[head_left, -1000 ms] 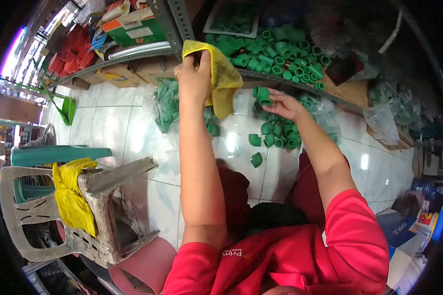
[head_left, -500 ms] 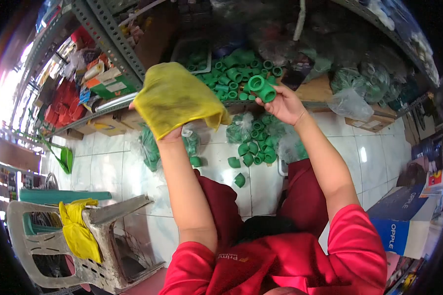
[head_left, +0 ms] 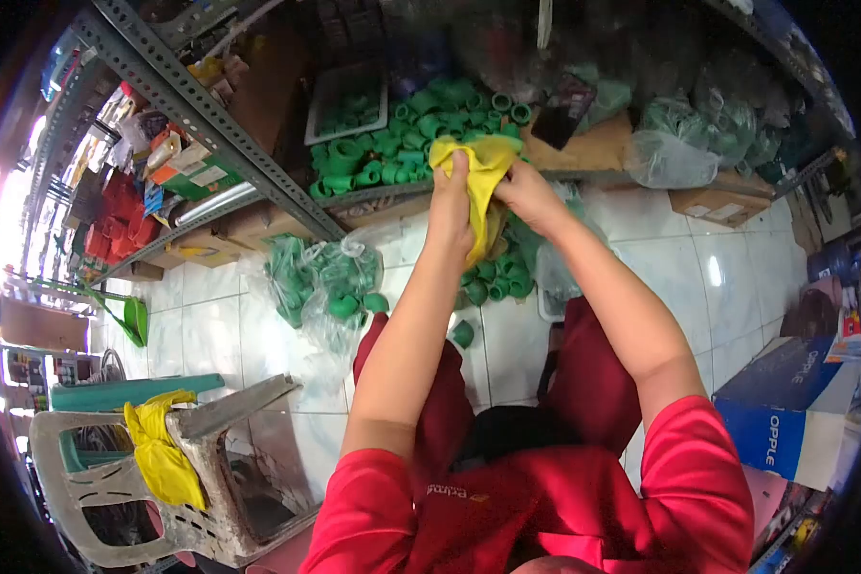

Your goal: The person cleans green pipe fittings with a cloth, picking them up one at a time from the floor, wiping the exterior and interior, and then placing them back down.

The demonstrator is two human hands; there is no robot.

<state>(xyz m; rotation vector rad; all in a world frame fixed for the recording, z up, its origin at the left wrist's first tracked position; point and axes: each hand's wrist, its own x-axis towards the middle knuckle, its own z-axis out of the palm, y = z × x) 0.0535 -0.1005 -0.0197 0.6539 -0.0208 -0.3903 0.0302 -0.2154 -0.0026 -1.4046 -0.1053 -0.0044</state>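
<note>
In the head view, a yellow cloth (head_left: 488, 161) is bunched between my two hands in front of the shelf. My left hand (head_left: 454, 196) is closed on the cloth, its thumb up along the near side. Against the cloth's right side is my right hand (head_left: 531, 196), with fingers curled. The green pipe fitting that was in this hand half a second ago is now hidden by the cloth and fingers. Past my hands, many loose green pipe fittings (head_left: 383, 161) lie heaped on the shelf. More green elbow fittings (head_left: 507, 277) are on the floor below.
Bagged green fittings (head_left: 330, 277) rest on the tiled floor to the left. A worn plastic chair (head_left: 115, 435) with another yellow cloth (head_left: 161, 450) stands at lower left. A blue and white box (head_left: 784, 411) is at right. A metal shelf post (head_left: 230, 124) rises ahead.
My left hand has moved right and my right hand left, so they meet at the cloth. The spread cloth is now bunched, and the green pipe fitting has gone out of sight.
</note>
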